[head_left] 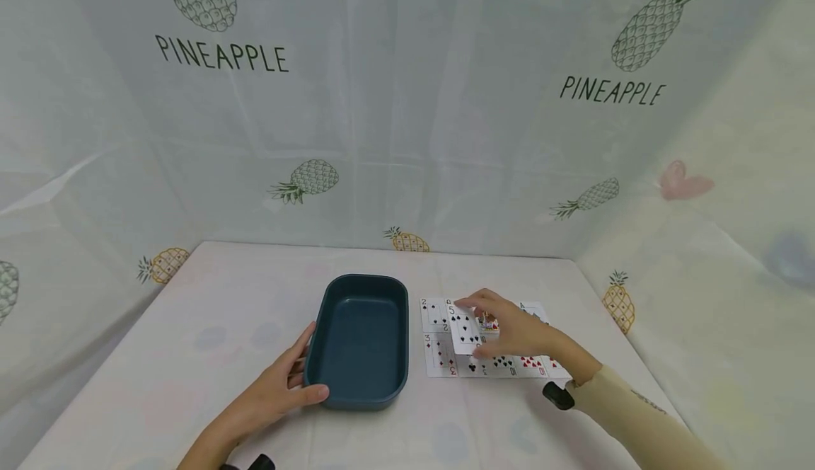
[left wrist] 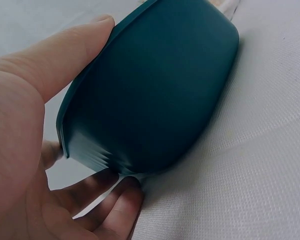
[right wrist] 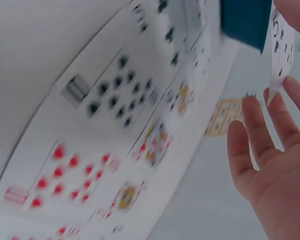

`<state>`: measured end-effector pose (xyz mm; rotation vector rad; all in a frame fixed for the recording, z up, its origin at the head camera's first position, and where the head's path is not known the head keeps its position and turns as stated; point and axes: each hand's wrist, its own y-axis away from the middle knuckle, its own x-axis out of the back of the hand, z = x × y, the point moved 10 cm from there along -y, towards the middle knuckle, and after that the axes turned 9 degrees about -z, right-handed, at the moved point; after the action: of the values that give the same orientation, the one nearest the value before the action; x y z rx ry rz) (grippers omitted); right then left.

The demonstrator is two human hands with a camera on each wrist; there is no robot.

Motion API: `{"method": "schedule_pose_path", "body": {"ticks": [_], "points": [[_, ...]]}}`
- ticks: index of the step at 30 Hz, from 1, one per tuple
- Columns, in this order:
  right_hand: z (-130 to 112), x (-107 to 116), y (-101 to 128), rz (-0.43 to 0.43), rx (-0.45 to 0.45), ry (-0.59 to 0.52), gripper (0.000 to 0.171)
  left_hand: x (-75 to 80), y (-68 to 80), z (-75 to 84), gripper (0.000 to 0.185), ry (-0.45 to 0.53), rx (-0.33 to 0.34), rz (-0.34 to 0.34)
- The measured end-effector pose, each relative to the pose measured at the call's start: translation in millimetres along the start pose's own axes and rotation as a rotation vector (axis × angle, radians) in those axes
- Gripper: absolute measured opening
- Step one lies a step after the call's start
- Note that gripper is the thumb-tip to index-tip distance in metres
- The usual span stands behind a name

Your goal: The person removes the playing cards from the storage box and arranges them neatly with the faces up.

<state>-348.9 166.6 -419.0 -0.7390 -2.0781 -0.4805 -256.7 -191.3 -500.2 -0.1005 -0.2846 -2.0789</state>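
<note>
While pinched, card under hand.

"PINEAPPLE" is printed twice on the backdrop cloth, beside pineapple drawings. A "5" is read on the card held up; "2" and "3" are marked on laid cards.

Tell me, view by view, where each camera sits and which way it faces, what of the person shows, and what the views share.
Head: worn on the head, facing forward and down at the table; shows the left hand gripping the blue tray and the right hand holding the 5 of spades.
Left wrist: faces the tray's outer wall; thumb and fingers show.
Right wrist: faces the laid-out cards; palm and fingers show.
Shared: the tray in all three; the 5 card in head and right wrist.
</note>
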Motion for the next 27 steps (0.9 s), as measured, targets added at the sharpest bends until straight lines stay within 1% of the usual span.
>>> {"method": "schedule_pose_path", "body": {"ticks": [7,11,18,22,27], "points": [[36.2,18.3,49.3,0.045,-0.065,0.094,0.085,0.6,-1.1,2.0,0.103,0.004,0.012,-0.003],[53.3,27.4,72.0,0.065,-0.094,0.109,0.085,1.1,-0.9,1.9,0.102,0.003,0.014,-0.003],[82.0,37.7,101.5,0.054,-0.166,0.129,0.086,-0.1,-0.5,-0.4,0.102,0.013,-0.001,-0.011],[91.2,42.6,117.6,0.043,-0.186,0.124,0.086,-2.0,-2.2,0.1,0.102,0.018,-0.019,-0.028],[107.4,49.8,133.0,0.025,-0.214,0.163,0.084,-1.7,-2.7,-0.7,0.102,0.015,-0.020,-0.032]]}}
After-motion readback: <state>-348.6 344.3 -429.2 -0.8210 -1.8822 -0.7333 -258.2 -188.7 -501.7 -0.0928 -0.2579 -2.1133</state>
